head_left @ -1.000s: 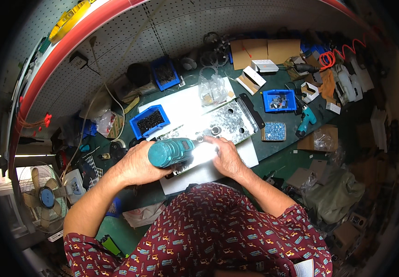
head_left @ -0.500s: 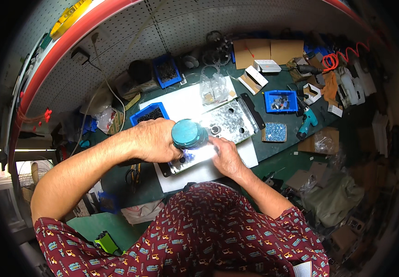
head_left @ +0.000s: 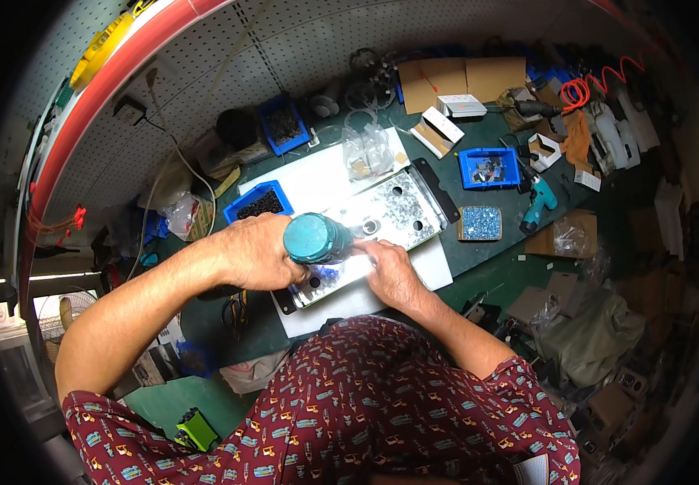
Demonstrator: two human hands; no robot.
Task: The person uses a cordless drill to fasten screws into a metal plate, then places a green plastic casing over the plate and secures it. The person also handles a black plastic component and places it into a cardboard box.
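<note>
Your left hand point(head_left: 256, 257) is closed around the teal drill point(head_left: 311, 238), back end up, over the left half of the metal plate point(head_left: 394, 212). Your right hand point(head_left: 395, 273) is just right of the drill, fingers bunched narrow near its front; can't tell if they pinch anything. Plate lies slanted mid-counter on a white sheet point(head_left: 305, 179), its far-right end at a black bracket point(head_left: 437, 190).

In the way: drill and left hand hide part of the plate's left half, and your left hand cuts off the near side of the blue bin of black screws point(head_left: 283, 202). Clear plastic bag point(head_left: 368, 153) sits on the sheet, just beyond the plate.

Far left on the counter point(head_left: 479, 257): another blue bin point(head_left: 291, 149), dark bits inside. Far right: an open white box point(head_left: 437, 133), cardboard point(head_left: 495, 79), red coiled hose point(head_left: 577, 93), orange cloth point(head_left: 577, 133).

Right of the plate: blue bin of small parts point(head_left: 491, 185), box of blue pieces point(head_left: 480, 238) nearer you, second teal drill point(head_left: 538, 202) beside them. Near left, a dark-handled tool point(head_left: 239, 314) lies below your left wrist, partly hidden.
</note>
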